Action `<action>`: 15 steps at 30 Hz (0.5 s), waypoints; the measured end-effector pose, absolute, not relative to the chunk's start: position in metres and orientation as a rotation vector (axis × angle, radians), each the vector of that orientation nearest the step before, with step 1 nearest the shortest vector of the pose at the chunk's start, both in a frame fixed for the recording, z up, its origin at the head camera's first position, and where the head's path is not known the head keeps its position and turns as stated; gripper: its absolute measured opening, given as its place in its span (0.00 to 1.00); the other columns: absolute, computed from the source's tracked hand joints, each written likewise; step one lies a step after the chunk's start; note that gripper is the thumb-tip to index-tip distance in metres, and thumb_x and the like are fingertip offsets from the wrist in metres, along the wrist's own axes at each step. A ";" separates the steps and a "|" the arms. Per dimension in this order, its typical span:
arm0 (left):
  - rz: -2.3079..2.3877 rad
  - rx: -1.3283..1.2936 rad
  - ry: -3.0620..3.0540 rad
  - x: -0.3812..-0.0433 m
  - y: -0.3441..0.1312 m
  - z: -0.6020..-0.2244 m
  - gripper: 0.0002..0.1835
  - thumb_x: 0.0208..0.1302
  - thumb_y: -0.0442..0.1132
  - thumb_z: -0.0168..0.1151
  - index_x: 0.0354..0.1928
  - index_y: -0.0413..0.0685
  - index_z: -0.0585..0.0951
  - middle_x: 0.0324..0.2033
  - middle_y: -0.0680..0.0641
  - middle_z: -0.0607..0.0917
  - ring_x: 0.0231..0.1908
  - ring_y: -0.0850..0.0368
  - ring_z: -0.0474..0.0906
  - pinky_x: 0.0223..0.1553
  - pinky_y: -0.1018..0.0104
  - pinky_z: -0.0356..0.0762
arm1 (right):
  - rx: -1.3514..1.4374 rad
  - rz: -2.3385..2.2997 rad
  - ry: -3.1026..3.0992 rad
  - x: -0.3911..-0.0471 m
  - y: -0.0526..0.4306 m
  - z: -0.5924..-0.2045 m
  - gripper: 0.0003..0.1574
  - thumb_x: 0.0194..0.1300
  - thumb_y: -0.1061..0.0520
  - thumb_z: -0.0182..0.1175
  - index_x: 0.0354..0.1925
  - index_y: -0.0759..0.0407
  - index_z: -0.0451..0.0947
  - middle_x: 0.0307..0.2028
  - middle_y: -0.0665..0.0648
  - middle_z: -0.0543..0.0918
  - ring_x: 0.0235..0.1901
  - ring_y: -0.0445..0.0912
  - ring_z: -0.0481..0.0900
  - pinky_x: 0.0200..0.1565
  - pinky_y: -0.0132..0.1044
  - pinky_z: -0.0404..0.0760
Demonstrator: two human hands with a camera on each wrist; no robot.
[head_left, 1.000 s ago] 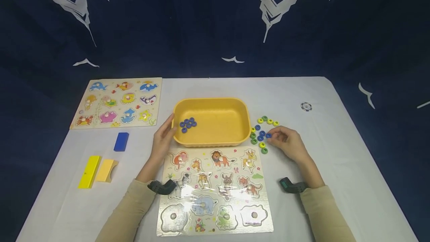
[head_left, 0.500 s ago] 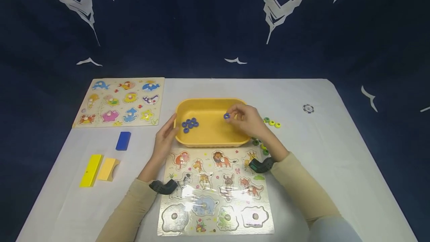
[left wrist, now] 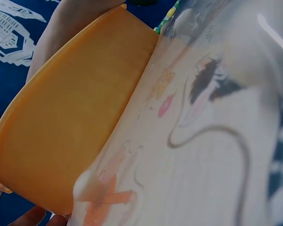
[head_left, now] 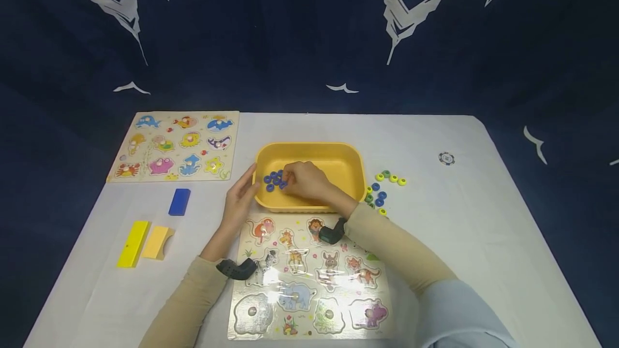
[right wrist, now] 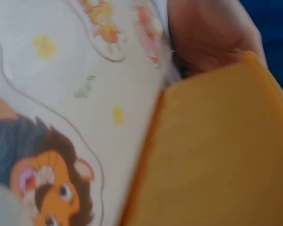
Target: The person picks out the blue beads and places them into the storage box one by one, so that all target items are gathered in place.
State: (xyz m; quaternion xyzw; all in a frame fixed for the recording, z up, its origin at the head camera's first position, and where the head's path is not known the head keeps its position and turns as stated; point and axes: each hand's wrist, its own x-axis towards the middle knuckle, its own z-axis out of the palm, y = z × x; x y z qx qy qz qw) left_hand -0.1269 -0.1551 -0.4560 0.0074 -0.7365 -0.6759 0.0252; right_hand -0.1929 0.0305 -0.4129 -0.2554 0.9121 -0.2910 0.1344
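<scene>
My left hand point(head_left: 239, 196) holds the left end of the yellow tray point(head_left: 316, 208), thumb at the rim. In the left wrist view its fingertips point(left wrist: 30, 217) show below the tray's corner. My right hand point(head_left: 309, 180) reaches over the near rim into the tray, fingers curled, pinching a blue bead point(head_left: 283, 185) beside a cluster of blue beads point(head_left: 270, 188) at the left end. The tips are partly hidden by the hand. Right of the tray lie loose blue, yellow point(head_left: 403, 182) and green beads, some behind the right forearm. The right wrist view shows mainly tray wall and puzzle board.
An animal puzzle board point(head_left: 309, 334) lies in front of the tray, under both forearms. A sea-animal puzzle board point(head_left: 174, 157) is at the back left. Blue point(head_left: 179, 202), yellow point(head_left: 132, 244) and arched point(head_left: 158, 243) blocks lie on the left; a poker chip point(head_left: 447, 158) lies back right.
My right hand has carried a blue bead from the loose beads right of the tray, across the tray, to the cluster at its left end. The left hand has stayed at the tray.
</scene>
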 end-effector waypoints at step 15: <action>-2.120 0.007 -2.257 -0.126 -0.155 -0.456 0.25 0.64 0.40 0.51 0.63 0.58 0.63 0.65 0.54 0.60 0.64 0.55 0.55 0.65 0.65 0.55 | -0.748 -0.839 2.702 -0.189 0.023 -0.415 0.12 0.47 0.54 0.66 0.32 0.54 0.78 0.22 0.45 0.79 0.24 0.38 0.75 0.26 0.28 0.74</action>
